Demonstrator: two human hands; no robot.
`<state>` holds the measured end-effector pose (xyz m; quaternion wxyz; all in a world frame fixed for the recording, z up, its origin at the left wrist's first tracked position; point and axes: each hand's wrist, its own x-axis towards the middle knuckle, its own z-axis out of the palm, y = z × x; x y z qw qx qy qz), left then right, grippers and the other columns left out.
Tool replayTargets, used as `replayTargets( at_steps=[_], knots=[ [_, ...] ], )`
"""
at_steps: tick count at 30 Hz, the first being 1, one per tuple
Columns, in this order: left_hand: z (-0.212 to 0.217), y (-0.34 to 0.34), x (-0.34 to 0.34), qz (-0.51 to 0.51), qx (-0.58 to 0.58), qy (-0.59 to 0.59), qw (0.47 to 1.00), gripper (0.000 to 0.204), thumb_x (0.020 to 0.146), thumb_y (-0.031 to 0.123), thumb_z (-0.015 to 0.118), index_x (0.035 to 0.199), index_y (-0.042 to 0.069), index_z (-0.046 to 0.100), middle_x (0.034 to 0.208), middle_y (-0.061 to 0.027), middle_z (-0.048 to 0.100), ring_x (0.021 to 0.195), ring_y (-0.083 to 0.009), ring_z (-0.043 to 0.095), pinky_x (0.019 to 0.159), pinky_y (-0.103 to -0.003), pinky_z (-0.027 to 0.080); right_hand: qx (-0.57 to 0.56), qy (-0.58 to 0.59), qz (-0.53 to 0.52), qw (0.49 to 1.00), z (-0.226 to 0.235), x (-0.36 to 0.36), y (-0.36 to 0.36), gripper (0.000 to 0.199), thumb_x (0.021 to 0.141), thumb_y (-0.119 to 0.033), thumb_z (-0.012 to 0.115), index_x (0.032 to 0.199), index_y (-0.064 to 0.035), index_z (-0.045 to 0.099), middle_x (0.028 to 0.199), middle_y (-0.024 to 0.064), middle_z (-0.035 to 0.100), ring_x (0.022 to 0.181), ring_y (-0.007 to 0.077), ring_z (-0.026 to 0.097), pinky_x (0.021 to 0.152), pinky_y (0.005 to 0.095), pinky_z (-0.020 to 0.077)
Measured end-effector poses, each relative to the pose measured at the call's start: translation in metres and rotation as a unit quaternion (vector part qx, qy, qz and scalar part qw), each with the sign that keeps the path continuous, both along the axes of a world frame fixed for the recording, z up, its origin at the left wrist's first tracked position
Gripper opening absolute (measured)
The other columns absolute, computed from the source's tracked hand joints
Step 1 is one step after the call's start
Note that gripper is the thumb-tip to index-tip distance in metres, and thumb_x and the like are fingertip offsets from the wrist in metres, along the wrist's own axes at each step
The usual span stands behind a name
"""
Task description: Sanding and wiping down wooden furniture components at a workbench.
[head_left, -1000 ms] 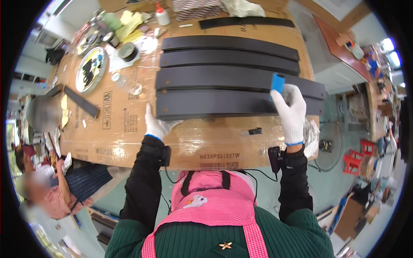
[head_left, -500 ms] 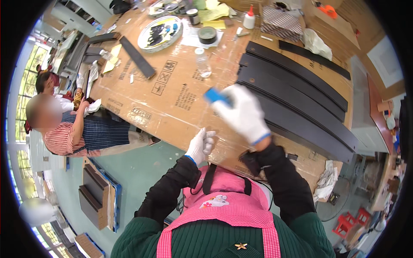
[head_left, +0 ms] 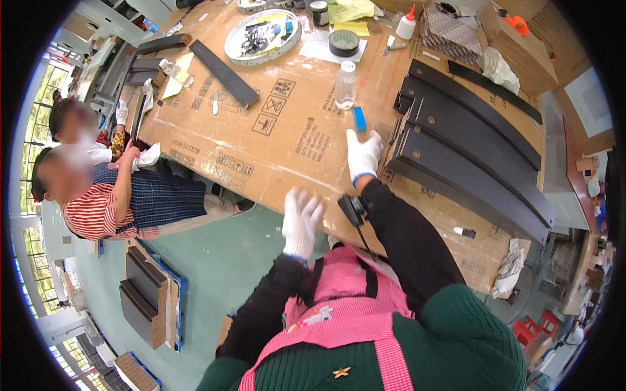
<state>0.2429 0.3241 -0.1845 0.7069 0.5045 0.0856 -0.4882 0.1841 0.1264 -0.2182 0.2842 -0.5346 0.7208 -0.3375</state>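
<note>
- Here my right hand (head_left: 362, 154), gloved white, rests flat and open on the cardboard-covered table (head_left: 287, 140), clamped on nothing.
- The small blue block (head_left: 358, 118) lies on the cardboard just beyond its fingertips; touching or not, I cannot tell.
- My left hand (head_left: 300, 222) hovers at the table's near edge, fingers spread, empty.
- Curved black panels (head_left: 469, 156) lie just right of the right hand.

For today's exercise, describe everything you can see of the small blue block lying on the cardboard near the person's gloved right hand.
The small blue block is a short, bright blue oblong with flat faces; its material cannot be told. It lies flat on the brown cardboard sheet covering the table, just above the fingertips of the white-gloved right hand, which seems not to grip it. A clear plastic bottle stands up-left of it, and the dark curved panels lie to its right.
</note>
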Motion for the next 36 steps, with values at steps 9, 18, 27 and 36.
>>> replayTargets(
  at_steps=[9, 18, 27, 36],
  knots=[
    [0.021, -0.067, -0.029, -0.241, -0.176, 0.055, 0.953, 0.050, 0.112, 0.040, 0.046, 0.141, 0.000, 0.053, 0.141, -0.0137, 0.061, 0.131, -0.0260, 0.058, 0.115, -0.039, 0.044, 0.240, -0.857, 0.044, 0.453, 0.079, -0.092, 0.111, 0.066, 0.110, -0.050, 0.040, 0.143, 0.0063, 0.051, 0.145, 0.0215, 0.057, 0.138, 0.0341, 0.052, 0.118, 0.0483, 0.0410],
    [-0.068, -0.058, -0.102, -0.442, -0.010, -0.200, 0.874, 0.038, 0.110, 0.031, 0.053, 0.120, -0.002, 0.068, 0.108, -0.0086, 0.075, 0.095, -0.0171, 0.068, 0.083, -0.031, 0.055, 0.131, -0.624, 0.000, 0.770, 0.042, -0.153, 0.167, 0.039, 0.108, -0.022, 0.055, 0.138, 0.0024, 0.059, 0.138, 0.0110, 0.063, 0.129, 0.0196, 0.057, 0.112, 0.0317, 0.0419],
    [-0.153, -0.084, -0.222, -0.459, -0.019, -0.385, 0.800, 0.051, 0.106, 0.038, 0.049, 0.091, -0.007, 0.069, 0.086, -0.0272, 0.072, 0.082, -0.0376, 0.071, 0.081, -0.051, 0.053, 0.026, -0.530, -0.053, 0.846, 0.069, -0.247, 0.204, 0.043, 0.105, -0.014, 0.053, 0.143, 0.0061, 0.055, 0.144, 0.0140, 0.060, 0.135, 0.0222, 0.054, 0.117, 0.0319, 0.0370],
    [-0.038, -0.017, -0.299, -0.432, 0.026, -0.122, 0.893, 0.046, 0.104, 0.055, 0.057, 0.094, 0.011, 0.064, 0.086, -0.0016, 0.066, 0.073, -0.0134, 0.060, 0.066, -0.029, 0.051, 0.082, -0.527, -0.133, 0.835, 0.029, -0.327, 0.248, 0.028, 0.104, -0.020, 0.059, 0.112, 0.0039, 0.071, 0.106, 0.0089, 0.072, 0.098, 0.0120, 0.064, 0.089, 0.0288, 0.0527]
  ],
)
